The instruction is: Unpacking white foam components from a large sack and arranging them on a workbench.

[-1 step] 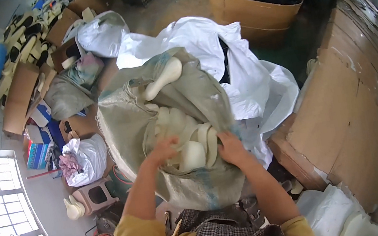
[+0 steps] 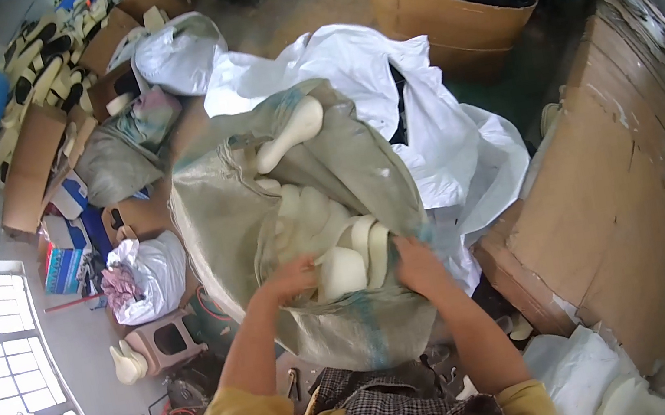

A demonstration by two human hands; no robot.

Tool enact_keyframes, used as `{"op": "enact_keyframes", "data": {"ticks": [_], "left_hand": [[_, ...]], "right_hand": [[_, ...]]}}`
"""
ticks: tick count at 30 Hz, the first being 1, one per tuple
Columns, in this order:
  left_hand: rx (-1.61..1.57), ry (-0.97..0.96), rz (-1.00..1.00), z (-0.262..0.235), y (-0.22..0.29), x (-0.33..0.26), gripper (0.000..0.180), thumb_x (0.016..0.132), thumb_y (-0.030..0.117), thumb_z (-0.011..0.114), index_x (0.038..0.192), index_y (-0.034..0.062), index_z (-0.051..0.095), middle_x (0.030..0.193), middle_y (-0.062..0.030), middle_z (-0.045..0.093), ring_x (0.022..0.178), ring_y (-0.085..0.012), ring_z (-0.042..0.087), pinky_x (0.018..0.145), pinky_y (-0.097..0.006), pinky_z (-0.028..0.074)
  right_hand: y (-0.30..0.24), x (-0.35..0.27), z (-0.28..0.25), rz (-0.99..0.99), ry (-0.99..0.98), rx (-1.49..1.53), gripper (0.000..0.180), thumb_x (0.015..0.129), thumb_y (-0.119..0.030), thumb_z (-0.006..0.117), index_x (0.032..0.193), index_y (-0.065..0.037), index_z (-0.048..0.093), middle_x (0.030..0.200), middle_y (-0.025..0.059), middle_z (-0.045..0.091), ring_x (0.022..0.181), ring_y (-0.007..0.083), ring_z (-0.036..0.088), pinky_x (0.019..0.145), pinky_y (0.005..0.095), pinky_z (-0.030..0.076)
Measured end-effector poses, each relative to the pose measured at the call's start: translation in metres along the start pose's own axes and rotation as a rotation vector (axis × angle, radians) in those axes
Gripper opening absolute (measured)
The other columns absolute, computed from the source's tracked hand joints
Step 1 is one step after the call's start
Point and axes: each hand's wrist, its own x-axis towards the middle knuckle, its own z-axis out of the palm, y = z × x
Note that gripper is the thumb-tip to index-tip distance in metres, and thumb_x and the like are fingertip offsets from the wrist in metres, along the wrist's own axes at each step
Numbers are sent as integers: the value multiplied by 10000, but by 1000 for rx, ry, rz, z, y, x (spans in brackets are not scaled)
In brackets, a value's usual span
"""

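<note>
A large woven sack (image 2: 216, 192), greyish-green, stands in front of me with its mouth wide. Cream shoe insoles (image 2: 343, 271) fill its inside, several curved ones bunched at the near right. Another pale insole (image 2: 291, 135) lies across the sack's folded far side. At the left of the mouth, my left hand (image 2: 292, 280) reaches in beside the insoles; its fingers are smeared by motion. My right hand (image 2: 418, 265) is closed around the sack's right rim, close to the curved insoles, its fingertips partly hidden.
White plastic sacks (image 2: 334, 58) lie just beyond. A round brown bin (image 2: 442, 22) of black material stands at the far right. Big cardboard (image 2: 588, 209) takes up the right side. To the left are a stool (image 2: 166, 345), a white bag (image 2: 159, 276) and a heap of insoles (image 2: 44, 84).
My left hand has come down slightly toward the near rim. My right hand and the sack's right rim have shifted a little to the right.
</note>
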Motion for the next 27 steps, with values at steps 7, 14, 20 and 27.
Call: {"op": "enact_keyframes", "data": {"ticks": [7,14,20,27], "left_hand": [[219,145,-39,19,-119,-30,481,747,155,621,1205,63,505,950,-157,631,865,-254,602,728,-349,471],[188,-176,143,50,-160,-62,649,685,222,687,1227,4,405,1079,-225,584,971,-371,579,836,-368,458],[-152,488,77,78,-127,-50,791,700,322,723,1308,14,322,1118,-232,573,1027,-355,568,896,-391,434],[-92,498,206,-31,-83,-47,533,669,194,719,1122,-40,564,982,-145,649,894,-200,609,832,-303,453]], "right_hand": [[-11,-30,-1,-180,-15,-547,756,664,-136,711,1330,-76,359,1348,190,348,1210,400,366,980,481,346],[-57,43,12,-621,-304,-615,931,534,-244,817,1336,-86,372,1375,157,346,1294,366,280,1015,517,283],[-51,53,97,-130,-706,200,696,603,-244,751,1232,-87,499,1186,103,529,1211,300,410,1059,504,224],[-62,51,52,-682,-717,-661,639,577,-131,704,1189,-98,522,1012,47,560,1066,231,489,1031,461,260]]}}
